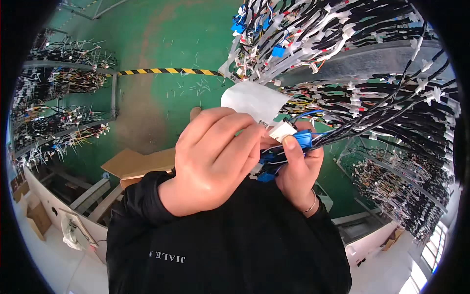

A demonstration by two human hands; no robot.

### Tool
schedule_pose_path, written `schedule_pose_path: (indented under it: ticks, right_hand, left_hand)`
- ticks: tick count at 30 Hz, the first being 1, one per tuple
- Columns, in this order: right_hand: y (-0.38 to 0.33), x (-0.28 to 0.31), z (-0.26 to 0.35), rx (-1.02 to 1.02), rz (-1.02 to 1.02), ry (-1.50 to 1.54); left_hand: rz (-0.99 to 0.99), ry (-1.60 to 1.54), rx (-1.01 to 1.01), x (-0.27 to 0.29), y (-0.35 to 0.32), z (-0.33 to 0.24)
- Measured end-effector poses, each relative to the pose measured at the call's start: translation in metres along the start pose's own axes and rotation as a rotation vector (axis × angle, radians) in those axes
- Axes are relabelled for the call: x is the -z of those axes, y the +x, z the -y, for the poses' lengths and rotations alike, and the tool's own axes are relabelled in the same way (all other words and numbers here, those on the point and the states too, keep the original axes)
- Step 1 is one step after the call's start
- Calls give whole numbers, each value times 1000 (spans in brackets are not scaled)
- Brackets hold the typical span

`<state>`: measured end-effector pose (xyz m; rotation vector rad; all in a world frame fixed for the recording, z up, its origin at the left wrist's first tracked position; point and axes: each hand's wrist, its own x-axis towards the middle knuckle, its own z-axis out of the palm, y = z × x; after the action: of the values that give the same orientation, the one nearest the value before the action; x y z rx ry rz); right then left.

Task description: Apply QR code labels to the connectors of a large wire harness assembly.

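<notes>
My left hand (210, 159) is closed in a pinch, with its fingertips at the lower edge of a white paper label (252, 100) that has a small printed square code. The label stands up curved beyond the knuckles. Close beside those fingertips, my right hand (299, 171) grips a wire harness by its connectors. A white connector (282, 131) sits under the right thumb, with a blue connector (302, 139) against it. Black-sleeved wires (362, 122) run from them toward the upper right. The left fingers hide part of the label's lower edge.
Bundles of black harnesses (338, 98) hang on a metal rack at the right, with more bundles (73, 81) on racks at the left. An open cardboard box (142, 164) lies beyond my left forearm. Yellow-black tape (166, 71) crosses the green floor.
</notes>
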<state>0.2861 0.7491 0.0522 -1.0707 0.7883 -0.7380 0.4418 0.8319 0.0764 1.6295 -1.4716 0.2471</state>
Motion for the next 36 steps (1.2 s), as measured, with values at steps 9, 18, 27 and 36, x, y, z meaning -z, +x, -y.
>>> schedule_pose_path:
  ticks: [9,18,27,36]
  right_hand:
    - [4,-19,19,-28,87,134]
    - [10,-15,30,-172,222,212]
    - [7,-6,28,-146,225,257]
    - [6,-2,20,-88,213,187]
  left_hand:
    - [96,-141,180,9,8,-2]
    - [1,-230,222,18,10,-2]
    - [75,-220,-275,5,13,8]
    - [-4,-40,-426,1,14,0]
